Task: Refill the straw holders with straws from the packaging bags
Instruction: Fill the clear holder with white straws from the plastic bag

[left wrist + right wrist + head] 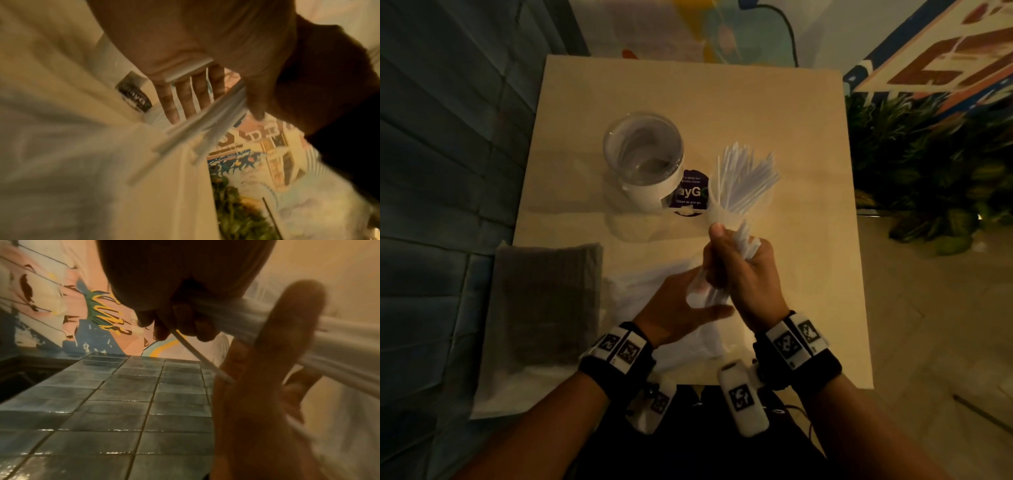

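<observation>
A bundle of white straws point(750, 178) fans out upward over the table, to the right of the straw holder point(643, 154), a clear-topped white jar that looks empty. My right hand point(743, 263) grips the bundle around its middle; in the right wrist view its curled fingers point(185, 321) wrap the straws point(236, 311). My left hand point(681, 308) holds the lower ends. In the left wrist view the straws point(185, 134) run between its straight fingers point(185, 97) and the thumb. A crumpled clear packaging bag point(654, 291) lies under both hands.
A dark, flat packaging bag point(551, 301) lies at the near left edge of the beige table point(756, 102). A purple sticker point(688, 193) sits by the holder. A tiled wall point(448, 171) runs along the left, and plants point(928, 171) stand to the right.
</observation>
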### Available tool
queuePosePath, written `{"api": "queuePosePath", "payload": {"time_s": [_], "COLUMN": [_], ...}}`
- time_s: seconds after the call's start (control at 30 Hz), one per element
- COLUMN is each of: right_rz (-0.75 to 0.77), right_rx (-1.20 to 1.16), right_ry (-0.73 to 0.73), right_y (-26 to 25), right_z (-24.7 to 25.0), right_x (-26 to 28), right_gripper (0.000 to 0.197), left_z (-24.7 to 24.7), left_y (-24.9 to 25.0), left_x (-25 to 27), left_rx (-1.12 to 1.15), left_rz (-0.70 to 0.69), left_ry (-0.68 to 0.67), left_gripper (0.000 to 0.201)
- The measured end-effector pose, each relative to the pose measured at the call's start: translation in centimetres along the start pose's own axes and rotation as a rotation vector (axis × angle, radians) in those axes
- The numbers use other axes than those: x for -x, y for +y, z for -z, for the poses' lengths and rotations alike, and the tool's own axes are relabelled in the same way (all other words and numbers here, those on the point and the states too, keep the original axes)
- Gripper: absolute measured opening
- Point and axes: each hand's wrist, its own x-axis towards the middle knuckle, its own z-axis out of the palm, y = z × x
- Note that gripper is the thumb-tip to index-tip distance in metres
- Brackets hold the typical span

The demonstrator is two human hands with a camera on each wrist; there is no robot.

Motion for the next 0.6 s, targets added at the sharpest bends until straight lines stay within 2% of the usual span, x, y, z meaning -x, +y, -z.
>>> {"api": "queuePosePath", "payload": {"time_s": [0.07, 0.13, 0.27, 0.4, 0.5, 0.53, 0.6], "right_rz": [-0.023, -0.036, -0.007, 0.157, 0.266, 0.292, 0.287], "right_rx": [-0.012, -0.01, 0.065, 0.275, 0.313, 0.36, 0.499], "right_ry": [-0.012, 0.006, -0.006, 0.05, 0.091, 0.034, -0.193], "right_y": [-0.3, -0.3, 0.0, -1.4, -3.1, -3.4, -3.5], "right_z": [-0.2, 0.0, 0.2, 2.0, 4.0, 4.2, 3.9], "right_x": [0.0, -0.3, -0.9, -2.5, -3.5, -3.5, -3.4], "right_gripper": [0.047, 0.049, 0.04, 0.022, 0.029, 0.034, 0.044], "left_z": [-0.5, -1.1, -1.7, -1.1, -0.6, -0.4, -0.3], "left_y": [0.1, 0.0, -0.3, -0.5, -0.8, -0.8, -0.9], "left_x": [-0.2, -0.1, 0.2, 0.1, 0.5, 0.6, 0.7], "left_rx": [0.069, 0.108, 0.172, 0.118, 0.091, 0.093, 0.076], "left_rz": [-0.014, 0.012, 0.066, 0.129, 0.098, 0.088, 0.075], "left_ry": [0.002, -0.006, 0.044, 0.087, 0.057, 0.042, 0.013], "left_gripper": [0.046, 0.038, 0.046, 0.049, 0.05, 0.05, 0.051]}}
